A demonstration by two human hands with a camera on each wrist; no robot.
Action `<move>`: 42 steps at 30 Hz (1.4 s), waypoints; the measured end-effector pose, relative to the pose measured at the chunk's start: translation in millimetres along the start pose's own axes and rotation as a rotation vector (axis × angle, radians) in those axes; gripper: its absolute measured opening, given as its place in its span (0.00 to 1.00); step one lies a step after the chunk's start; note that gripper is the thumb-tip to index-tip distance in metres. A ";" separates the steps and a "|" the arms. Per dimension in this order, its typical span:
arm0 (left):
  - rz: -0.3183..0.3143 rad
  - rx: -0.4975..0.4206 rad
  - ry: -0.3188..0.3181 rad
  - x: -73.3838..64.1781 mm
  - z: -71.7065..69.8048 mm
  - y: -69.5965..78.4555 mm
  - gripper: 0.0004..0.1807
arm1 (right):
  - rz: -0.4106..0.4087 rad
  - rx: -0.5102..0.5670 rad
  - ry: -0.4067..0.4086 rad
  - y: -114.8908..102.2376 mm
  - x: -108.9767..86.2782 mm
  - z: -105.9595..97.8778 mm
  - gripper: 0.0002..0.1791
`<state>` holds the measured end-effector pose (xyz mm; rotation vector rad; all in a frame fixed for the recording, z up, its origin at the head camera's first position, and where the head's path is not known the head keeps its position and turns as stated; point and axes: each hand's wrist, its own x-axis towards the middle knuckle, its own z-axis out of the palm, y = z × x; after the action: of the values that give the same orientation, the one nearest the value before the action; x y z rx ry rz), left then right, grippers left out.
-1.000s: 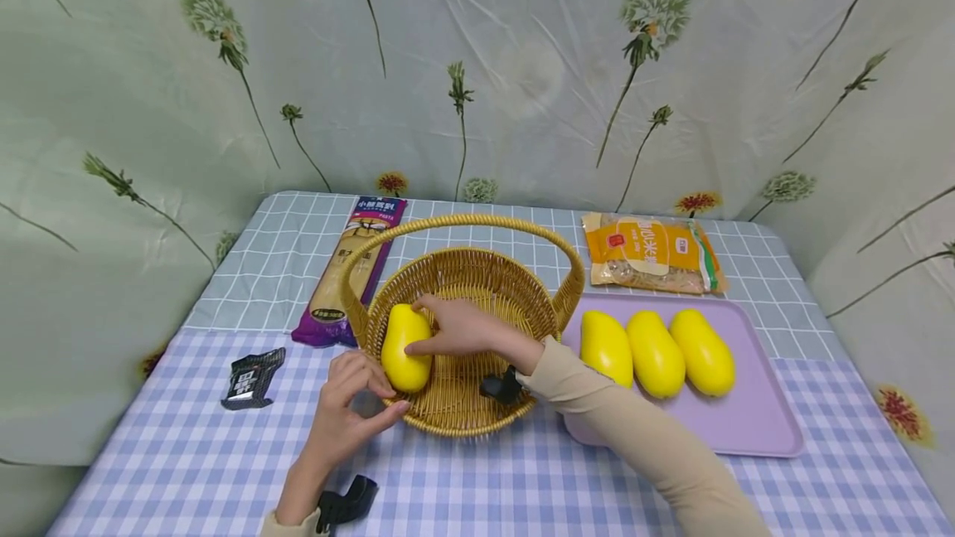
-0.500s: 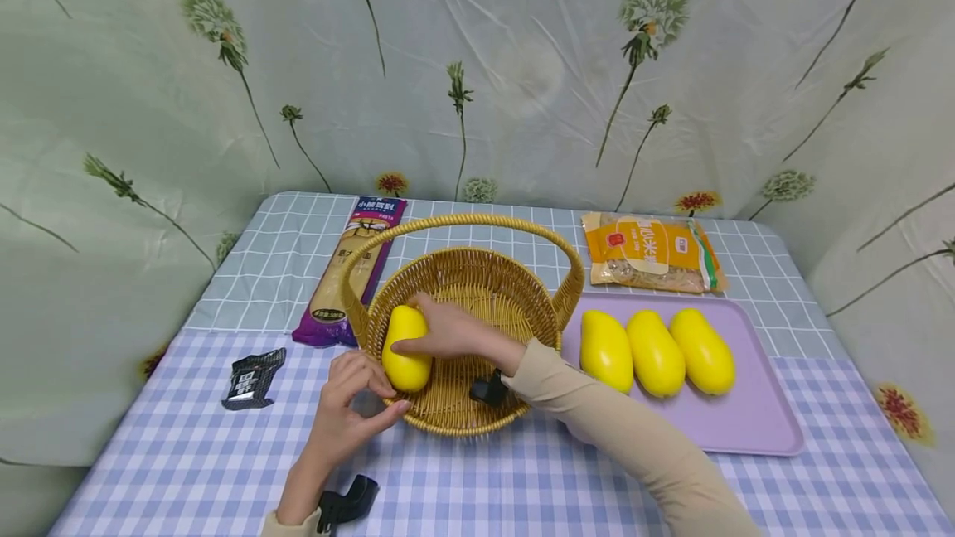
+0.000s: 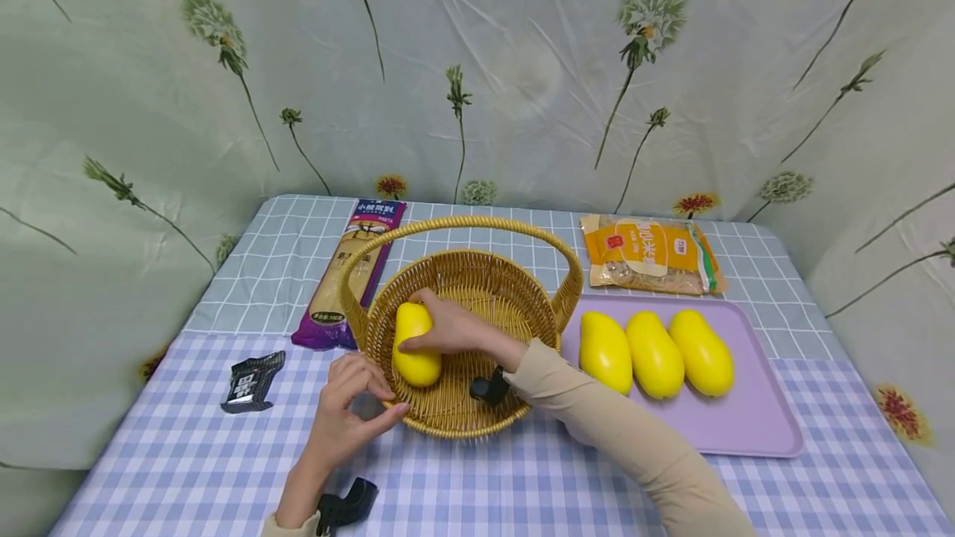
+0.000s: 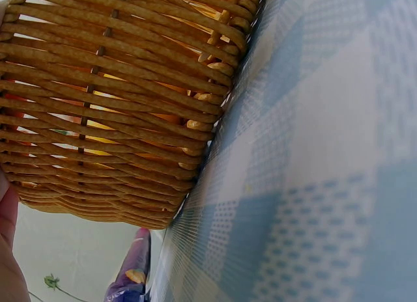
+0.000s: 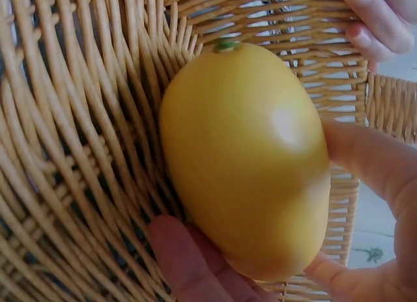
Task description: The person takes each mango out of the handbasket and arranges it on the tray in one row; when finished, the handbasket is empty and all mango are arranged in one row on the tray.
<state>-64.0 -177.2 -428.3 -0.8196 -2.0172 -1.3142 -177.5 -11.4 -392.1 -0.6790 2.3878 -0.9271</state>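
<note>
Inside the round wicker basket (image 3: 485, 297), my right hand (image 3: 448, 326) grips a yellow mango (image 3: 418, 355) near the left wall. The right wrist view shows the mango (image 5: 247, 165) close up, with thumb and fingers spread round its sides and a small green stem spot at one end. My left hand (image 3: 346, 408) pinches the basket's front left rim between thumb and fingers. From the left wrist, the woven side of the basket (image 4: 117, 120) fills much of the view, with yellow showing through its gaps.
Three more mangoes (image 3: 655, 355) lie on a purple tray (image 3: 753, 429) at the right. An orange food packet (image 3: 652, 255) is behind the tray. A purple pasta packet (image 3: 346, 272) lies left of the basket, near a small black packet (image 3: 252, 382). The basket's tall handle (image 3: 462, 222) arches overhead.
My right hand has shifted the mango slightly right, away from the basket's left wall. The left hand stays at the rim.
</note>
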 end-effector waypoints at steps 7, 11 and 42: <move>0.009 0.001 0.004 -0.1 0.7 -0.2 0.16 | -0.010 -0.017 -0.028 7.0 -3.0 -6.9 0.42; 0.013 0.008 0.007 0.4 0.8 -0.1 0.16 | 0.000 -0.011 -0.050 10.7 -5.5 -11.9 0.42; 0.003 0.007 0.015 -0.5 0.7 -1.0 0.16 | -0.035 0.090 -0.009 17.0 -32.3 -37.8 0.42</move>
<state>-64.6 -176.9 -429.5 -0.8078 -2.0069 -1.3073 -180.0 36.8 -371.4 -0.6909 2.3178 -1.0375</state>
